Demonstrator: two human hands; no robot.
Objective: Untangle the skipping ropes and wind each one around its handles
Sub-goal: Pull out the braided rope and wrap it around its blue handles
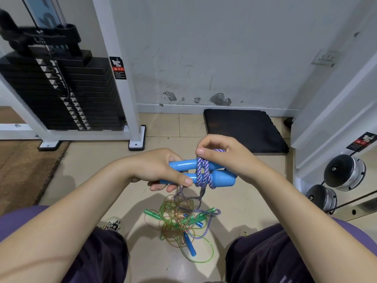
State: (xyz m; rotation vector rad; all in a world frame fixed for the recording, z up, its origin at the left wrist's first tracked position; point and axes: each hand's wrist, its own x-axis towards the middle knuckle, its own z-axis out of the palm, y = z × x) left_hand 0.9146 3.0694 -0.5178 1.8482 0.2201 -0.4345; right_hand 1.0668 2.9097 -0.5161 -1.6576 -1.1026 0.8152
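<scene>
My left hand (163,170) grips two blue handles (222,177) held side by side, level above the floor. A purple-and-white braided rope (202,172) is wound round both handles in several turns. My right hand (222,154) pinches a loop of that rope just above the handles. The rope's loose length hangs down to a tangle (179,219) on the floor between my knees. In the tangle lie thin green and orange ropes, green handles (152,214) and a blue handle (190,246).
A white-framed weight stack (61,92) stands at the back left. A black mat (244,129) lies against the wall. Dumbbells (344,172) sit at the right. A brown rug (24,170) covers the floor at the left.
</scene>
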